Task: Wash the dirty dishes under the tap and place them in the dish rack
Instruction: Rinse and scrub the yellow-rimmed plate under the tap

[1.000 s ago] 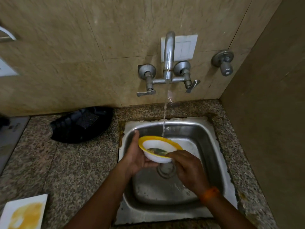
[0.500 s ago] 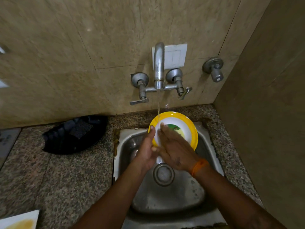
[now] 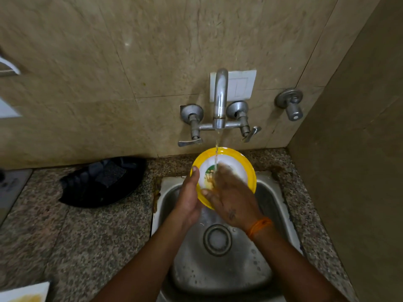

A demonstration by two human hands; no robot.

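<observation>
Right hand [image 3: 229, 192] slid lower, seemingly rubbing one bowl [image 3: 244, 164], left hand [image 3: 188, 197] holding

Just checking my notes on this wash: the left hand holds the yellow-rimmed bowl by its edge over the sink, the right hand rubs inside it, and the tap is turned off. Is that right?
Not quite: the tap is running. The head view shows a thin stream falling into the bowl. The rest holds: the left hand holds its edge over the sink, and the right hand rubs inside.

Two hands: left hand [image 3: 189, 200], right hand [image 3: 232, 198]; one bowl [image 3: 241, 162]; one tap [image 3: 220, 99]; one sink [image 3: 270, 205].
</observation>
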